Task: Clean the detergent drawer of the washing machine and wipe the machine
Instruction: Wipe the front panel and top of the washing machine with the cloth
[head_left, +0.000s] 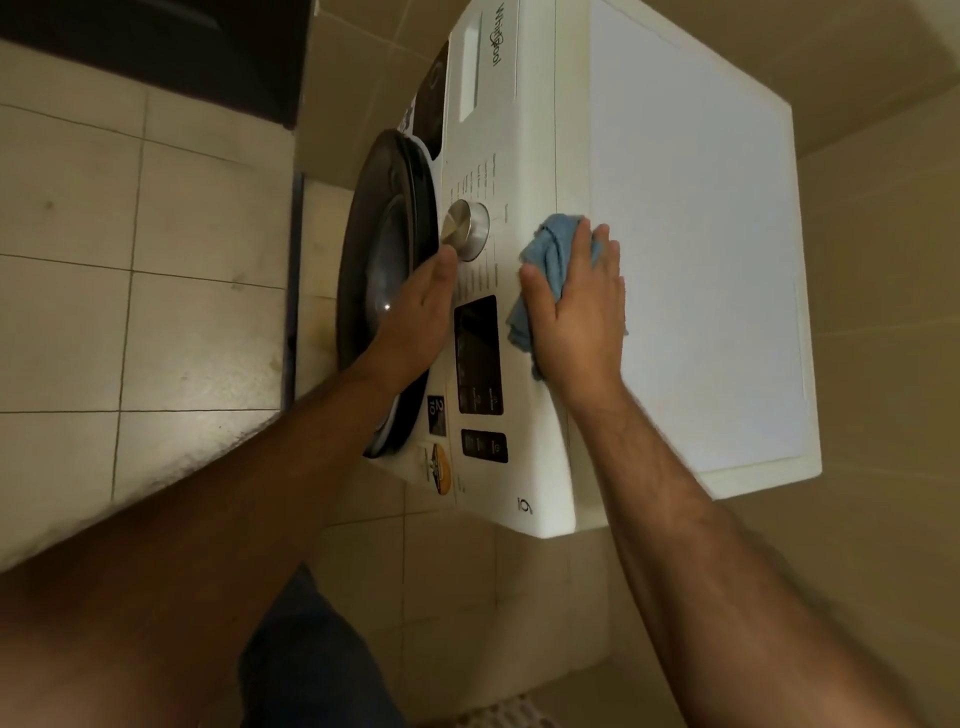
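A white front-loading washing machine (701, 249) fills the middle and right of the head view, seen from above and turned sideways. My right hand (582, 312) presses a blue cloth (550, 249) flat on the front edge of the machine's top, beside the control panel. My left hand (415, 317) rests flat on the dark round door (384, 270), fingers together, fingertips just below the silver dial (465, 228). The detergent drawer front (475, 67) sits shut at the far end of the panel. A dark display (478, 353) lies between my two hands.
Beige floor tiles (130, 234) spread to the left. Tiled walls (883, 364) close in behind and beside the machine. A dark cabinet or doorway (156, 47) stands at the top left. My leg in dark shorts (311, 665) is at the bottom.
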